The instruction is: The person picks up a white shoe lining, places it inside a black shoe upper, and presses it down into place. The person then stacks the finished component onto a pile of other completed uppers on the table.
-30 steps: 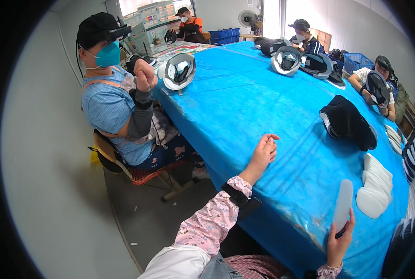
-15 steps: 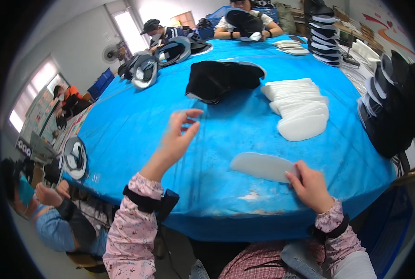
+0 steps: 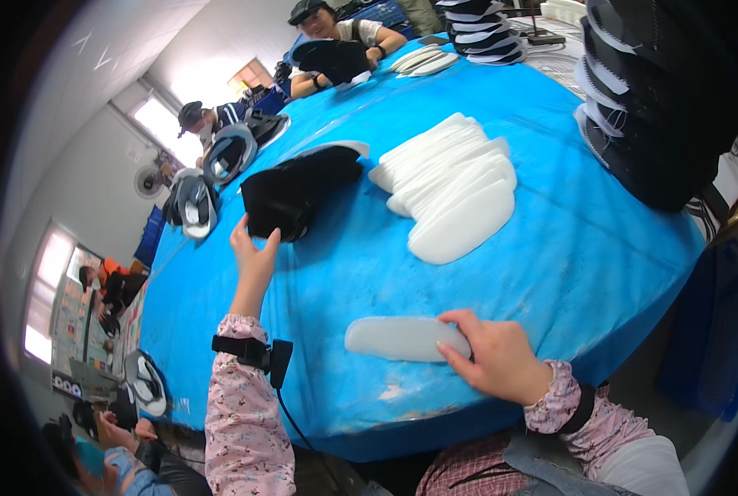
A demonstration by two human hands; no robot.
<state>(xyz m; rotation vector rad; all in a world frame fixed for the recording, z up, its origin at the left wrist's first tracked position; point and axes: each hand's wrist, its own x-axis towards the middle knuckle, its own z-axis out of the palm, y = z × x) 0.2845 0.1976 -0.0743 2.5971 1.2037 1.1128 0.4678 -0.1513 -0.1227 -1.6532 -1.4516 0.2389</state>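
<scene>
My right hand (image 3: 493, 351) pinches one end of a thin white insole-shaped sheet (image 3: 390, 339), thumb on top, low over the near part of the table. The sheet's other end points left. My left hand (image 3: 255, 252) reaches to the near left corner of a soft black piece (image 3: 307, 186), which looks like a shoe upper with a pale rim on its far side. The thumb and fingers are parted around that corner and seem to touch it; whether they grip is unclear. Right of the black piece lies a fanned pile of white insole-shaped sheets (image 3: 460, 219).
A blue cover (image 3: 328, 281) spreads over the table. Tall stacks of black pieces (image 3: 650, 124) with white edges stand at the right and far right. Grey-and-black pieces (image 3: 191, 202) lie at the far left. People work around the table; one holds a black piece (image 3: 332, 59).
My left hand has moved forward to the black piece's corner. My right hand still holds the white sheet, closer to the table's near edge. The view has turned and tilted.
</scene>
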